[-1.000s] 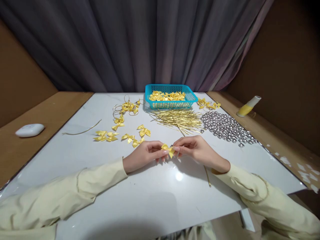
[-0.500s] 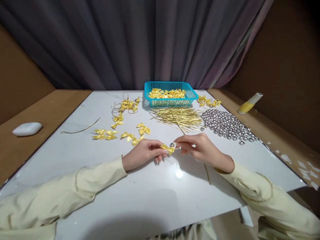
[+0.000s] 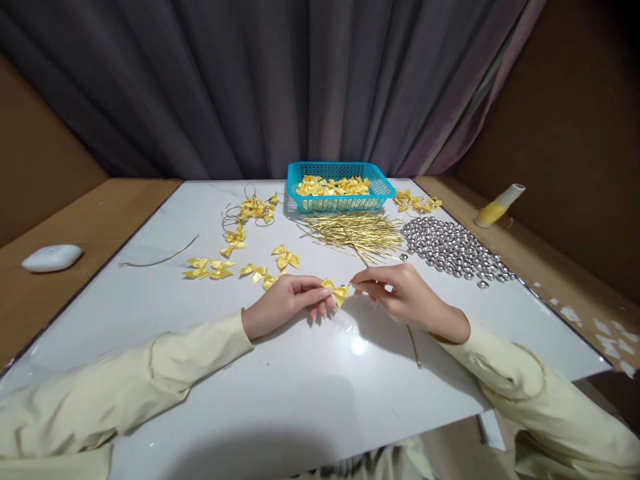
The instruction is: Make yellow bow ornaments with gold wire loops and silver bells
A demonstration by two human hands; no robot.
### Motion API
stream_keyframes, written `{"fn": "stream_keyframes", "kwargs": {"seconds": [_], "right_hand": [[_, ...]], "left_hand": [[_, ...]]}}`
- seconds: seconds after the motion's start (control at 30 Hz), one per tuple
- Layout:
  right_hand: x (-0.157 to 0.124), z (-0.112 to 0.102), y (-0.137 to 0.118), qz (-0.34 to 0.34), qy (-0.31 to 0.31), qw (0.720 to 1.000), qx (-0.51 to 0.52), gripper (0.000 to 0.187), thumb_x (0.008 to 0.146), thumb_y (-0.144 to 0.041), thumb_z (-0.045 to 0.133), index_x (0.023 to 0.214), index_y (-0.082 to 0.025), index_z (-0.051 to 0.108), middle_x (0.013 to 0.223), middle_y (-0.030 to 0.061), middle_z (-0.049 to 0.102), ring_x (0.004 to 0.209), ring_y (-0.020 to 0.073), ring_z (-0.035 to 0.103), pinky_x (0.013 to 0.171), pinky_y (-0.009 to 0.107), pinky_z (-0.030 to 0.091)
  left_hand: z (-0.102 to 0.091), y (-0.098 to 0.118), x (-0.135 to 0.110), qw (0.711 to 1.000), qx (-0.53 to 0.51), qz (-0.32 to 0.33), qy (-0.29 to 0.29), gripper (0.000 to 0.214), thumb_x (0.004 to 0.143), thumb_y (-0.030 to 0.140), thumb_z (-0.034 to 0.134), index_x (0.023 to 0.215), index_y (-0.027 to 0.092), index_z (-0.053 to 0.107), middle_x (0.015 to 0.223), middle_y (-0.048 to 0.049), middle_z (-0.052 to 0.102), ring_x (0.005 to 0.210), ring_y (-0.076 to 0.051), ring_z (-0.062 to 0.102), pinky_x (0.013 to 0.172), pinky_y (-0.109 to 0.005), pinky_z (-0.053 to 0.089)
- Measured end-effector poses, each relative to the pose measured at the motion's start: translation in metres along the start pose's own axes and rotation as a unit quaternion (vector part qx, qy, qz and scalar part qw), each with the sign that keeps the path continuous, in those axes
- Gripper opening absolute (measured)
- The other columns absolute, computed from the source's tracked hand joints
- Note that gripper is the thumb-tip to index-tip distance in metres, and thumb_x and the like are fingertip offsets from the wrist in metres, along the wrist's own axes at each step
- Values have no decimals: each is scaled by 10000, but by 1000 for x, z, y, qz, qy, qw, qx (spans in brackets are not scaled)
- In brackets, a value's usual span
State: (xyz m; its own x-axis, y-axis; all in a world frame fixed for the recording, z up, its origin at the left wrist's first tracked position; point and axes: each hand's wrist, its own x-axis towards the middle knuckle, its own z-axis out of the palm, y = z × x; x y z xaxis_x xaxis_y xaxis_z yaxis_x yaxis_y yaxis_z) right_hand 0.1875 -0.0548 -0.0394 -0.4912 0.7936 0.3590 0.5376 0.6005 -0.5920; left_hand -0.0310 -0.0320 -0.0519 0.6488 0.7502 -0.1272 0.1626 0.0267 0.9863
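A yellow satin ribbon bow (image 3: 340, 293) is pinched between the thumb and fingers of my left hand (image 3: 285, 303), just above the tabletop. Close by on its right, the fingertips of my right hand (image 3: 397, 293) are closed on a thin gold cord (image 3: 415, 347). Part of this cord passes out of sight behind the hand, and its lower end shows below the palm. No silver bell shows at the bow now. Several loose yellow bows (image 3: 285, 257) lie beyond my left hand.
A blue basket (image 3: 341, 205) of yellow bows stands at the back, behind a heap of gold cords (image 3: 355, 235). Silver bells (image 3: 453, 248) spread at right. Corded bows (image 3: 255, 210) lie back left. A yellow thread spool (image 3: 495, 210) and a white object (image 3: 53, 258) flank the white table (image 3: 300, 400).
My left hand has turned the bow and raised it slightly, so its front faces me more. The silver bell seen beside it before is now out of sight. My right hand stays close.
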Motion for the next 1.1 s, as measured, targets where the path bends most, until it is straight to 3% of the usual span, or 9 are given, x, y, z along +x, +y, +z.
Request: {"fn": "stream_keyframes", "kwargs": {"seconds": [0.17,0.4,1.1], "right_hand": [[0,-2,-4,36,-2,999,21,153,811,-139,510,821,-153,662,681,17,684,523,93,574,509,182,413],[-2,4,-3,34,-12,999,12,156,804,-134,527,867,-163,666,783,29,707,551,98,586,542,193,438],[-3,9,-2,8,-12,1000,-11,216,770,-68,497,844,-161,678,737,19,704,546,92,577,535,183,413]], "left_hand": [[-3,-3,3,998,-56,-13,13,299,853,326,524,819,65,667,750,-94,644,583,-109,533,545,-232,440],[-5,-3,3,997,-73,-19,25,291,850,306,531,823,62,688,750,-95,650,598,-106,522,553,-222,412],[-3,1,2,997,-76,-24,15,296,849,332,533,756,80,658,771,-101,651,646,-129,560,535,-222,414]]}}
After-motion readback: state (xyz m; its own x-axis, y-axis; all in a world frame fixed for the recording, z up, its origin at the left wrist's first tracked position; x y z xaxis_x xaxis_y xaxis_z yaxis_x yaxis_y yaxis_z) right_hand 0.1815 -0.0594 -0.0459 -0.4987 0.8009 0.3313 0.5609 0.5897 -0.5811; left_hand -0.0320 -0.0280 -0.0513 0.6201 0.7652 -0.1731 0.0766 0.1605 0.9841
